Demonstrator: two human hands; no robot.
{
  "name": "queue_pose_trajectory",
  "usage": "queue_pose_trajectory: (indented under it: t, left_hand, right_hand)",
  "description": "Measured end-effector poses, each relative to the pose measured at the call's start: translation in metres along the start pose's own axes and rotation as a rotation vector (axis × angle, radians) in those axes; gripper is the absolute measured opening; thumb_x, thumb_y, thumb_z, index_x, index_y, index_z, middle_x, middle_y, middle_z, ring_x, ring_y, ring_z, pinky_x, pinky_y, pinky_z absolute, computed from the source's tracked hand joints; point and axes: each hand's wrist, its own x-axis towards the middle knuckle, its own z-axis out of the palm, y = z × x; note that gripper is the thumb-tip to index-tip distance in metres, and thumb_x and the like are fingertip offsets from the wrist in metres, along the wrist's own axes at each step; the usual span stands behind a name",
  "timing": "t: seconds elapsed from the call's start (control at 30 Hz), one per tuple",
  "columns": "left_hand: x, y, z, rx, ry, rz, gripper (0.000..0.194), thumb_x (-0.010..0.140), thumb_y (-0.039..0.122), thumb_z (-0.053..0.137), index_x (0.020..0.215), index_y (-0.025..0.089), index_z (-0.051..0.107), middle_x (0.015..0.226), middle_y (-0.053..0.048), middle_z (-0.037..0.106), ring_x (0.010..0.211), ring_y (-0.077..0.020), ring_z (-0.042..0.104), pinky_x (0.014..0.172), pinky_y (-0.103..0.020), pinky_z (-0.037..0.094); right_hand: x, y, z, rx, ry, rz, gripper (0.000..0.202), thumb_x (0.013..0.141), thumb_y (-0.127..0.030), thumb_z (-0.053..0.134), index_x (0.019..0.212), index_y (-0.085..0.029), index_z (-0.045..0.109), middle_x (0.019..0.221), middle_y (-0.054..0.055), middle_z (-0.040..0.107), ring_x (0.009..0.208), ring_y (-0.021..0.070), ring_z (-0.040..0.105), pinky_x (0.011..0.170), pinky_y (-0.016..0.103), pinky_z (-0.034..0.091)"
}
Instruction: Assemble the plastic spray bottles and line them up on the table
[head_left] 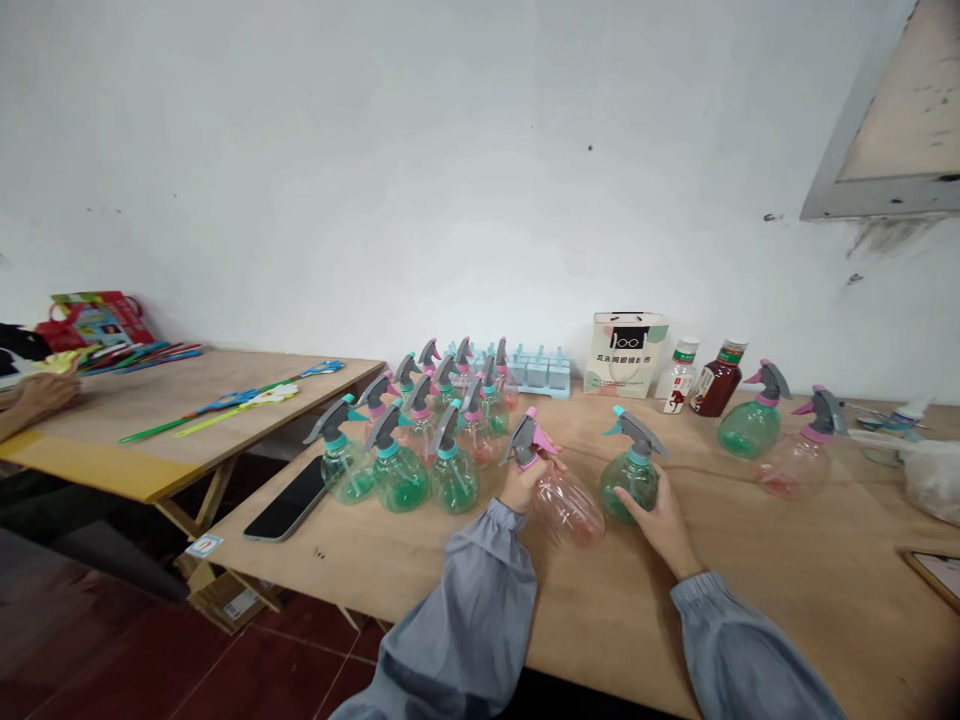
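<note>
In the head view, with clock directions from its centre, the left hand (525, 484) at five o'clock is clamped around the neck of a tilted pink bottle (571, 512) of clear, ribbed plastic. At four, the right hand (660, 512) is wrapped around a rounded, translucent green bottle (624, 482), roughly upright. Bulbous spray bottles (400, 482) cluster at seven; a flat, glossy phone (286, 502) lies at eight.
</note>
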Motion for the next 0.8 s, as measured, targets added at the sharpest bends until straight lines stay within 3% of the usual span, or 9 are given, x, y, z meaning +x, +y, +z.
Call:
queue_pose_trajectory:
  t: [0.17,0.3,0.5,0.63,0.8]
  left_hand:
    - [0.010,-0.001,-0.006,0.289,-0.003,0.087,0.030,0.064,0.028,0.074,0.092,0.019,0.067,0.069,0.001,0.065,0.067,-0.0162,0.062,0.080,-0.035,0.051]
    - [0.025,-0.003,-0.010,0.429,0.067,0.207,0.053,0.064,0.022,0.076,0.116,0.021,0.065,0.093,-0.002,0.070,0.077,-0.0149,0.063,0.086,-0.033,0.052]
    - [0.037,-0.005,-0.010,0.630,0.144,0.311,0.049,0.064,0.028,0.079,0.112,0.022,0.068,0.100,-0.005,0.071,0.103,-0.0250,0.066,0.101,-0.042,0.048]
    - [0.039,-0.009,-0.010,0.692,0.200,0.411,0.057,0.068,0.030,0.078,0.122,0.023,0.063,0.120,-0.009,0.068,0.117,-0.0288,0.061,0.109,-0.045,0.041]
    - [0.025,-0.010,-0.014,0.815,0.263,0.411,0.073,0.069,0.028,0.074,0.136,0.021,0.045,0.138,-0.014,0.056,0.129,-0.0315,0.053,0.116,-0.050,0.033]
  right_hand:
    - [-0.001,-0.002,0.000,0.004,0.007,0.003,0.081,0.069,-0.068,0.069,0.130,-0.020,0.047,0.125,0.016,0.062,0.114,0.0325,0.060,0.100,0.052,0.046]
    - [-0.001,-0.005,0.000,0.010,0.004,0.010,0.083,0.068,-0.069,0.069,0.130,-0.018,0.047,0.127,0.017,0.062,0.117,0.0335,0.059,0.102,0.052,0.045]
    - [0.000,-0.003,0.001,0.029,-0.012,-0.005,0.082,0.068,-0.069,0.071,0.129,-0.020,0.047,0.126,0.016,0.062,0.116,0.0326,0.060,0.102,0.051,0.046]
    - [0.000,0.001,0.001,0.027,-0.005,-0.031,0.081,0.069,-0.068,0.070,0.130,-0.019,0.047,0.126,0.016,0.061,0.115,0.0323,0.060,0.101,0.052,0.046]
    - [0.000,0.000,0.000,0.011,-0.009,-0.032,0.082,0.069,-0.068,0.070,0.131,-0.020,0.046,0.127,0.016,0.061,0.116,0.0330,0.059,0.102,0.052,0.045]
